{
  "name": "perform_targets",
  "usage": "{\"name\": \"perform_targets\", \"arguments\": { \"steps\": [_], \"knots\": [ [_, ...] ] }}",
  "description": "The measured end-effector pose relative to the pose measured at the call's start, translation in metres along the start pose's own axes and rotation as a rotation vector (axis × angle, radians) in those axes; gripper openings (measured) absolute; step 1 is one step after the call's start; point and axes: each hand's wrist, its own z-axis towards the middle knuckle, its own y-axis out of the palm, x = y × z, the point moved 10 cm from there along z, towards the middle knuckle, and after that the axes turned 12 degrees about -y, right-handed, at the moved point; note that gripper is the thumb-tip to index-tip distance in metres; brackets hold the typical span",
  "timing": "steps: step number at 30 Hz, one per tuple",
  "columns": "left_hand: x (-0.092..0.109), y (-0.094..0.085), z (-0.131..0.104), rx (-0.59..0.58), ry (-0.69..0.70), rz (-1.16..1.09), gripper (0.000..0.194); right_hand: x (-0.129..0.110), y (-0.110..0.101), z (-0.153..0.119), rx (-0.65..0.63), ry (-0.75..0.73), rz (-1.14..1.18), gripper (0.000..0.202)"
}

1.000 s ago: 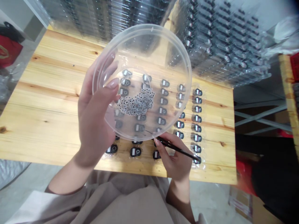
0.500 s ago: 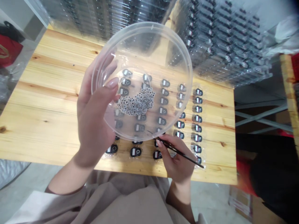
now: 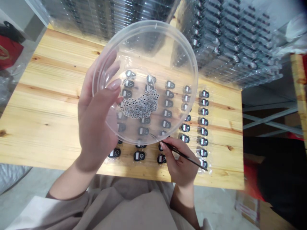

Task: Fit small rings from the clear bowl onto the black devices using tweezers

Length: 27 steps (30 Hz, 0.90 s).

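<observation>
My left hand (image 3: pixel 96 118) grips a clear round plastic tub (image 3: pixel 193 86) by its left side, thumb inside the rim, tilted toward me above the table. A heap of small silvery ring-like pieces (image 3: pixel 140 103) lies at its bottom. In my right hand (image 3: pixel 181 163) are slim black tweezers (image 3: pixel 183 155), held like a pen. Their fine tip reaches the tub's lower edge; whether it is inside or behind the clear wall I cannot tell. Under the tub, small black devices (image 3: pixel 139 156) with white labels sit in rows in a clear blister tray (image 3: pixel 209 127), partly seen through the plastic.
Tall stacks of clear trays with dark devices (image 3: pixel 230 41) line the back of the wooden table (image 3: pixel 48 121). A red bag (image 3: pixel 9 52) is at the far left. At the right are a metal rack (image 3: pixel 271 119) and something black (image 3: pixel 280 172). A box (image 3: pixel 247 207) lies on the floor.
My right hand has shifted slightly left, and the tweezers' tip has moved left and a little up along the tub's lower edge. My left hand and the tub stay nearly still.
</observation>
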Motion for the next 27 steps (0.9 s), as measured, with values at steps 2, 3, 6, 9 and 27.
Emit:
{"name": "perform_targets", "arguments": {
  "steps": [2,3,6,9,27],
  "knots": [
    [-0.001,-0.0004,0.0006,0.002,-0.004,0.001,0.03,0.0013,0.0003,-0.0006,0.002,0.017,0.005,0.014],
    [-0.0012,-0.0006,0.0009,0.001,-0.003,-0.004,0.03,0.0019,0.001,-0.0008,-0.002,0.023,0.008,0.014],
    [-0.0019,-0.002,0.0018,0.015,-0.008,-0.019,0.03,0.0029,0.0045,-0.0013,-0.022,0.034,0.02,0.013],
    [-0.0012,-0.0024,0.0018,0.029,-0.008,-0.002,0.032,0.004,0.0064,-0.0019,-0.033,0.043,0.021,0.012],
    [0.0022,0.0025,-0.0036,-0.011,0.006,0.004,0.027,0.0062,0.0065,-0.0063,-0.042,0.037,-0.017,0.014]
  ]
}}
